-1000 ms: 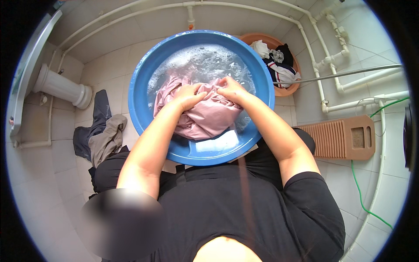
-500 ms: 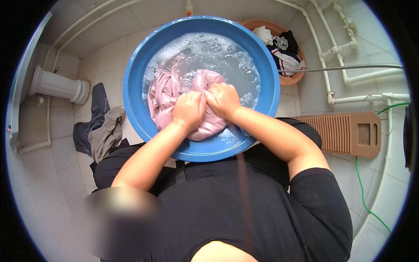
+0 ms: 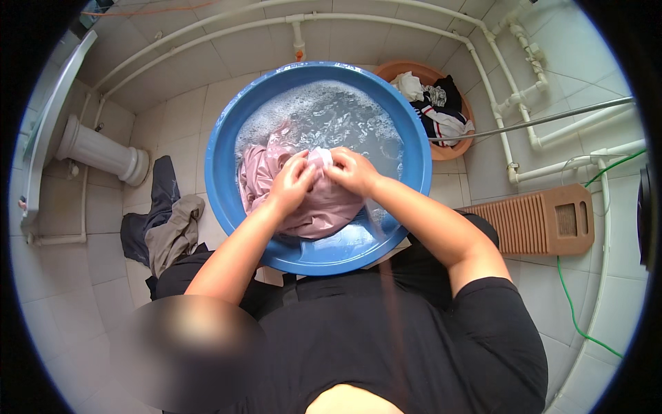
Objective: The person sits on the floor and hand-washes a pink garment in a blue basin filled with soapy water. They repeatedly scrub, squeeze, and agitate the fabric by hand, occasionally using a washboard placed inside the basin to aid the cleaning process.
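Note:
A wet pink garment (image 3: pixel 318 212) lies bunched in soapy water inside a large blue basin (image 3: pixel 215 165). Both my hands pinch its upper part, close together near the basin's middle. My left hand (image 3: pixel 292 185) grips the cloth from the left side. My right hand (image 3: pixel 353 172) holds it from the right. Between my fingertips shows a small white patch, perhaps a label or lining; I cannot tell which. The garment's left folds sink into the suds, and its lower bulge rests against the near slope of the basin.
An orange-brown tub (image 3: pixel 436 150) of clothes stands behind the basin at right. To the right lies a brown washboard (image 3: pixel 531 222) beside a green hose (image 3: pixel 571 310). Dark and grey-beige clothes (image 3: pixel 174 233) lie on the tiles at left, near a white pedestal (image 3: pixel 103 152). White pipes (image 3: pixel 365 18) run along the walls.
My hands have loosened from a tight, fist-like squeeze to a fingertip pinch, and the white patch has come into sight between them. The whole view has shifted, so the basin appears lower.

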The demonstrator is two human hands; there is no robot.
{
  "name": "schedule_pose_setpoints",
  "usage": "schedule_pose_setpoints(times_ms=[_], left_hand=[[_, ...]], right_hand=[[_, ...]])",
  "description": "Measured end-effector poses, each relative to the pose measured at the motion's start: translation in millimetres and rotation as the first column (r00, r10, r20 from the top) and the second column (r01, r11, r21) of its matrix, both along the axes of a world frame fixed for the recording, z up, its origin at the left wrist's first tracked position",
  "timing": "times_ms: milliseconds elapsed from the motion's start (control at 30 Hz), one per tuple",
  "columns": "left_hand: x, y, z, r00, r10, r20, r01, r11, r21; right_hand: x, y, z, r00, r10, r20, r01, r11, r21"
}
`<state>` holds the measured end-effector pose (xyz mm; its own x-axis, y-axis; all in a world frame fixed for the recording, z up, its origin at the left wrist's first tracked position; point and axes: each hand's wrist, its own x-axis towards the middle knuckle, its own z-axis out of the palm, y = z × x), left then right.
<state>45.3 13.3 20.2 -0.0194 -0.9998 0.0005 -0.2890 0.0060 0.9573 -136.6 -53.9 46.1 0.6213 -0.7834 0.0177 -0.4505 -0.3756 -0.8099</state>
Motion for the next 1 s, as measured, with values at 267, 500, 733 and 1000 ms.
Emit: schedule_pose_setpoints(times_ms=[267, 500, 733, 1000], left_hand=[[-34, 67, 40, 0.785, 0.000, 0.619, 0.225, 0.932, -0.285], [-40, 46, 22, 0.762, 0.069, 0.643, 0.124, 0.960, -0.250], [-32, -7, 2, 0.873, 0.207, 0.442, -0.233, 0.972, 0.006], [-3, -3, 20, 0.931, -0.130, 0.342, 0.066, 0.979, 0.192]], right_hand=[[-29, 69, 19, 0.979, 0.188, 0.077, -0.123, 0.851, -0.510], [-8, 55, 4, 0.998, 0.057, -0.029, -0.064, 0.825, -0.561], [19, 9, -20, 0.952, -0.199, -0.234, 0.199, 0.980, -0.024], [13, 18, 9, 0.901, -0.156, -0.406, 0.138, 0.988, -0.072]])
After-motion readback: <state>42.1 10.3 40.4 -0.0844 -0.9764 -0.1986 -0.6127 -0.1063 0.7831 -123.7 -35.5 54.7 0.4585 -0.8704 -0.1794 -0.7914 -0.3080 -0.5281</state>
